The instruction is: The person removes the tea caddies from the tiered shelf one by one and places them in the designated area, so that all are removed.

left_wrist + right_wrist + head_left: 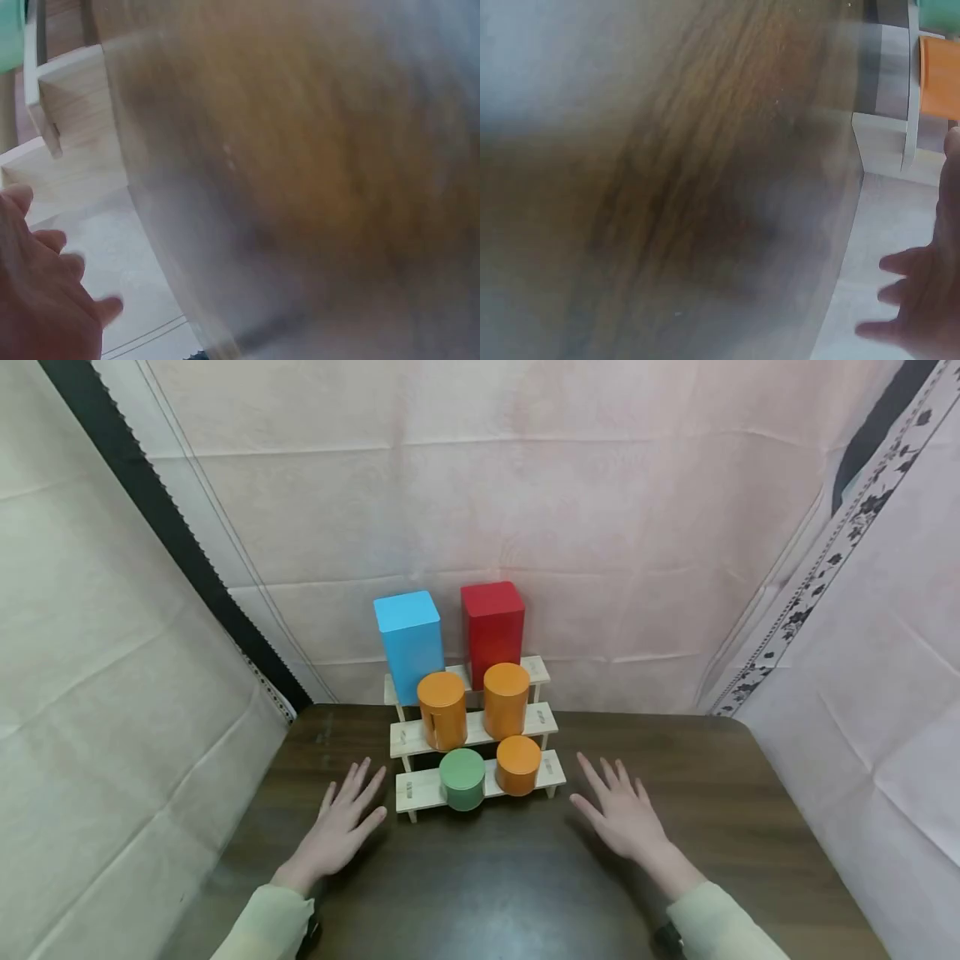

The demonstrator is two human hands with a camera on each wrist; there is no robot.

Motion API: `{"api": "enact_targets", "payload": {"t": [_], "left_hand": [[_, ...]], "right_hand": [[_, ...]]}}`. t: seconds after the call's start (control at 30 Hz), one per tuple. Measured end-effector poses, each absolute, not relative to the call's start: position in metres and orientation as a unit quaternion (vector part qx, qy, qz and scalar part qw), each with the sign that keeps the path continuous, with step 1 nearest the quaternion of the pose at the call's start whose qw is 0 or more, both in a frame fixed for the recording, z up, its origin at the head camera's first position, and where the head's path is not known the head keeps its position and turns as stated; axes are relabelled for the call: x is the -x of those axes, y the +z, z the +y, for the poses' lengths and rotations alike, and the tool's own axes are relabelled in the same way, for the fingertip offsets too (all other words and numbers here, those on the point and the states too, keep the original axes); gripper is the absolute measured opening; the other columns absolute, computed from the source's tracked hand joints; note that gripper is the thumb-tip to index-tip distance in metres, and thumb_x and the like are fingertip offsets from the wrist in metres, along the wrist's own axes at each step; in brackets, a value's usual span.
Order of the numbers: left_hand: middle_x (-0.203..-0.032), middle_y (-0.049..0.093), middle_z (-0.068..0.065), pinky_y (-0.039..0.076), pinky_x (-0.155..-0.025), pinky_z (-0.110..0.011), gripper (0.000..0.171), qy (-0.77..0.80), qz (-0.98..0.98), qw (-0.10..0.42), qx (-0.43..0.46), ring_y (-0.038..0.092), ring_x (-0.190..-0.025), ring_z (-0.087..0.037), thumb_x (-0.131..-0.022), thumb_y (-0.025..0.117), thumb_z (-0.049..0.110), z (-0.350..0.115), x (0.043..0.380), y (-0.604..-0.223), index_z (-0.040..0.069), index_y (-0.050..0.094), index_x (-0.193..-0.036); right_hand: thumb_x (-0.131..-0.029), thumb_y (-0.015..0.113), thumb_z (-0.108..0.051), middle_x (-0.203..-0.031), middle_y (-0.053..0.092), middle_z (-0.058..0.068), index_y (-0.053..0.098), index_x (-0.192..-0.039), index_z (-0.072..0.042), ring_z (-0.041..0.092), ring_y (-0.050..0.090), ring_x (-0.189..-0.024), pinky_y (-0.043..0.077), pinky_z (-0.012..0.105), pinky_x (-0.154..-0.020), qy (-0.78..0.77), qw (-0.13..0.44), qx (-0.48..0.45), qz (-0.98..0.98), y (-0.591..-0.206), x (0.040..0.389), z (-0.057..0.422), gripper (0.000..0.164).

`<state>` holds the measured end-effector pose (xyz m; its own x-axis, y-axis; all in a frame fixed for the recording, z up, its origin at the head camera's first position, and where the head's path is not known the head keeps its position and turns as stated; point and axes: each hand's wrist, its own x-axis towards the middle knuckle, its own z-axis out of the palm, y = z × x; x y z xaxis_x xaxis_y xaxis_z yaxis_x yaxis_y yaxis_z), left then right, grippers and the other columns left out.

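Observation:
A three-step white wooden rack (420,791) stands on the dark table. On its lowest step are a green cylinder (462,781) and, to the right, a short orange cylinder (518,766). Two taller orange cylinders, a left one (443,714) and a right one (506,702), occupy the middle step. At the top, a blue block (411,647) leans slightly beside an upright red block (493,631). My left hand (339,831), fingers spread, is just left of the rack, holding nothing. Right of the rack, my right hand (618,810) is likewise spread and empty.
The dark wood table (487,885) extends in front of the rack and to both sides. Behind it hangs a pale cloth (525,510), with more cloth at the left (112,693) and right (885,710). A dark strip (187,543) runs down the left corner.

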<state>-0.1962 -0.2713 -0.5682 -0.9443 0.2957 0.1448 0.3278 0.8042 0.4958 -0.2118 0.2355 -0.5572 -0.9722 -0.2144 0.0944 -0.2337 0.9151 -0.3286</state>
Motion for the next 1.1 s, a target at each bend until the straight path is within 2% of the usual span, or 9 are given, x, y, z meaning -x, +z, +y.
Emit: {"api": "enact_targets", "payload": {"t": [0.1, 0.2, 0.33, 0.43, 0.53, 0.7, 0.93, 1.1], "left_hand": [[-0.179, 0.011, -0.008, 0.017, -0.120, -0.076, 0.067, -0.312, -0.937, 0.030, 0.156, 0.015, -0.161, -0.045, -0.114, 0.053, 0.039, -0.269, 0.196, -0.567, 0.028, 0.022, -0.173], [-0.176, 0.023, -0.011, 0.026, -0.120, -0.071, 0.065, -0.377, -0.916, 0.040, 0.136, 0.025, -0.158, -0.044, -0.114, 0.054, 0.040, -0.265, 0.198, -0.566, 0.021, 0.029, -0.171], [-0.167, 0.042, -0.015, 0.039, -0.118, -0.056, 0.066, -0.454, -0.885, 0.039, 0.095, 0.044, -0.150, -0.037, -0.113, 0.057, 0.041, -0.256, 0.202, -0.565, 0.011, 0.037, -0.167], [-0.161, 0.051, -0.017, 0.049, -0.110, -0.042, 0.063, -0.511, -0.858, 0.021, 0.046, 0.056, -0.142, -0.034, -0.113, 0.059, 0.037, -0.250, 0.205, -0.564, 0.007, 0.041, -0.165], [-0.160, 0.051, -0.019, 0.053, -0.107, -0.036, 0.059, -0.578, -0.816, 0.000, 0.005, 0.057, -0.139, -0.036, -0.114, 0.058, 0.028, -0.245, 0.208, -0.564, 0.004, 0.040, -0.164], [-0.161, 0.049, -0.023, 0.054, -0.106, -0.041, 0.057, -0.664, -0.747, -0.021, -0.040, 0.056, -0.140, -0.038, -0.114, 0.058, 0.021, -0.238, 0.211, -0.565, -0.001, 0.040, -0.163], [-0.156, 0.054, -0.022, 0.057, -0.101, -0.037, 0.056, -0.698, -0.711, -0.024, -0.078, 0.058, -0.138, -0.031, -0.111, 0.064, 0.020, -0.224, 0.208, -0.571, -0.003, 0.046, -0.159], [-0.154, 0.056, -0.022, 0.059, -0.096, -0.034, 0.054, -0.699, -0.709, -0.017, -0.091, 0.065, -0.128, -0.020, -0.108, 0.069, 0.017, -0.217, 0.206, -0.575, -0.003, 0.052, -0.155]], "right_hand": [[-0.112, 0.049, -0.056, -0.168, 0.038, 0.023, 0.023, -0.173, -0.024, 0.052, 0.028, -0.155, 0.027, 0.073, -0.119, 0.212, 0.028, -0.122, -0.969, -0.558, 0.211, 0.239, 0.074], [-0.113, 0.051, -0.050, -0.165, 0.044, 0.020, 0.034, -0.170, -0.016, 0.048, 0.038, -0.152, 0.034, 0.069, -0.118, 0.253, 0.035, -0.128, -0.958, -0.560, 0.212, 0.242, 0.068], [-0.111, 0.061, -0.037, -0.160, 0.053, 0.014, 0.050, -0.161, -0.011, 0.040, 0.050, -0.146, 0.040, 0.063, -0.116, 0.318, 0.041, -0.126, -0.939, -0.558, 0.217, 0.240, 0.057], [-0.110, 0.066, -0.031, -0.157, 0.057, 0.012, 0.054, -0.158, -0.011, 0.036, 0.054, -0.143, 0.044, 0.059, -0.115, 0.391, 0.020, -0.112, -0.913, -0.556, 0.225, 0.232, 0.054], [-0.109, 0.066, -0.033, -0.156, 0.058, 0.011, 0.055, -0.158, -0.012, 0.033, 0.056, -0.142, 0.046, 0.056, -0.114, 0.468, -0.021, -0.079, -0.880, -0.556, 0.233, 0.222, 0.054], [-0.110, 0.065, -0.031, -0.157, 0.055, 0.016, 0.052, -0.159, -0.012, 0.034, 0.058, -0.139, 0.052, 0.051, -0.108, 0.579, -0.070, -0.020, -0.812, -0.559, 0.247, 0.206, 0.055], [-0.111, 0.063, -0.025, -0.157, 0.052, 0.025, 0.051, -0.158, -0.004, 0.037, 0.057, -0.138, 0.051, 0.051, -0.109, 0.657, -0.067, 0.029, -0.750, -0.566, 0.256, 0.196, 0.053], [-0.110, 0.064, -0.020, -0.159, 0.050, 0.026, 0.050, -0.158, -0.001, 0.038, 0.054, -0.142, 0.049, 0.052, -0.111, 0.682, -0.074, 0.045, -0.727, -0.572, 0.257, 0.194, 0.053]]}}
